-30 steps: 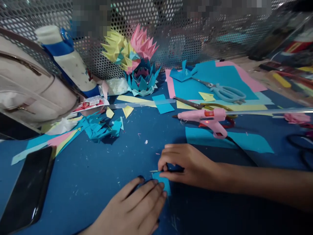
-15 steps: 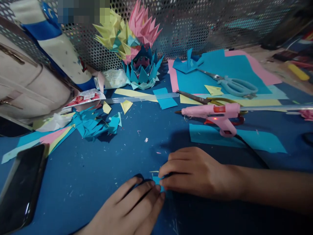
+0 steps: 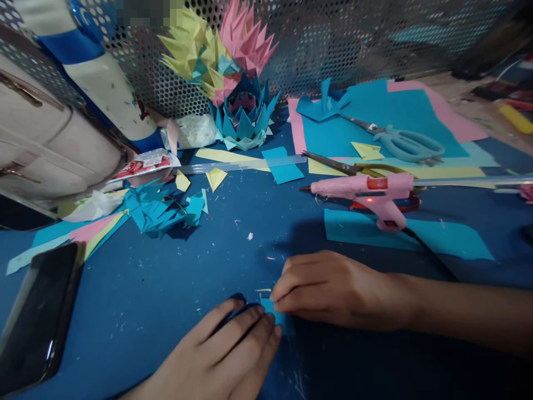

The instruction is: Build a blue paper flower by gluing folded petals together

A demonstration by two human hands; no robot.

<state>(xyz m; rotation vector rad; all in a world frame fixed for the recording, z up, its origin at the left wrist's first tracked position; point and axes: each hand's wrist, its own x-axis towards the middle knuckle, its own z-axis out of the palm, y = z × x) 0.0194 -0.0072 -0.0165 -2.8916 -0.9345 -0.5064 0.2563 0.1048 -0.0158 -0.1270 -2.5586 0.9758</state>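
A small piece of blue paper (image 3: 282, 321) lies on the blue tabletop between my hands, mostly covered by fingers. My left hand (image 3: 235, 347) reaches in from the bottom edge, its fingertips close together and holding the paper's left side; its thumb is hidden. From the right comes my right hand (image 3: 322, 291), fingers curled and pinching the paper's upper right edge. Beyond it a pink glue gun (image 3: 366, 189) rests on its side with a small light glowing and a clear glue stick in its back. Under its handle lies a blue paper strip (image 3: 437, 239).
Light-blue scissors (image 3: 412, 144) lie on blue and pink sheets (image 3: 400, 105); olive-handled scissors (image 3: 345, 164) lie behind the glue gun. Folded paper flowers (image 3: 245, 44) stand against a perforated metal panel (image 3: 333, 44). A phone (image 3: 39, 311) and a blue folded piece (image 3: 156, 211) are at left.
My right hand's fingers have shifted slightly on the paper, and more of its blue surface shows. My left hand stays nearly in place. The view has moved slightly.
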